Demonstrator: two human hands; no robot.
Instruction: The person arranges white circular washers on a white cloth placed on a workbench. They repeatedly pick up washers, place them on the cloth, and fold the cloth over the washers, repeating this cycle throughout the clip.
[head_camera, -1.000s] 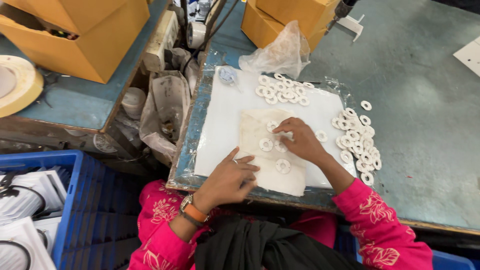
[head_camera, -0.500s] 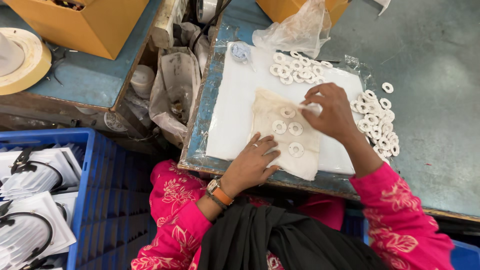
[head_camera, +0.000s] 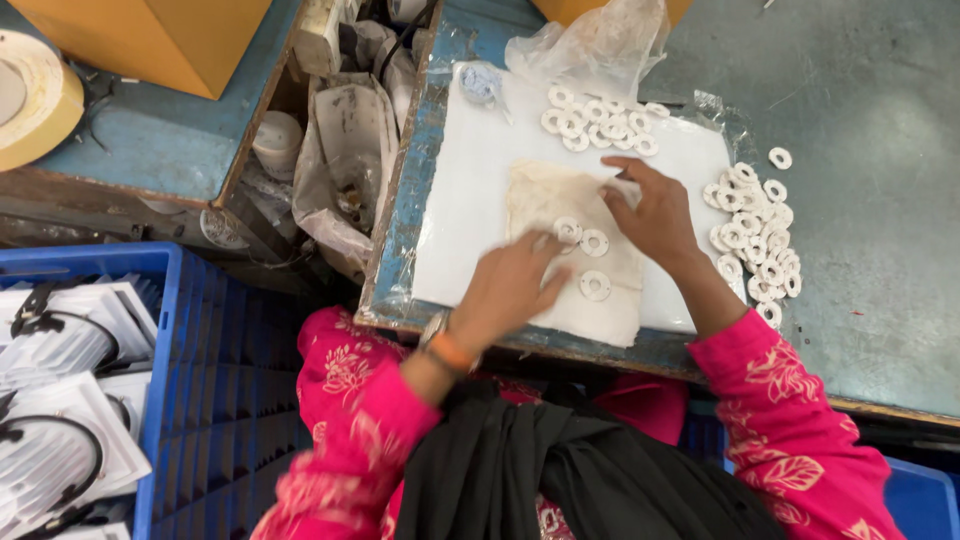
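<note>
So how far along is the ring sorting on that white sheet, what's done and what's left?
Three white rings already lie spread on the cream cloth. In hand: the left hand rests on the cloth beside them, and the right hand presses its far edge. Apparently left: a cluster of rings at the top of the white sheet and a bigger pile on the right.

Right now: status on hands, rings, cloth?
Left hand flat on cloth, beside three white rings. Right hand on cloth's far edge. Ring piles right and top, off the cloth.
</note>
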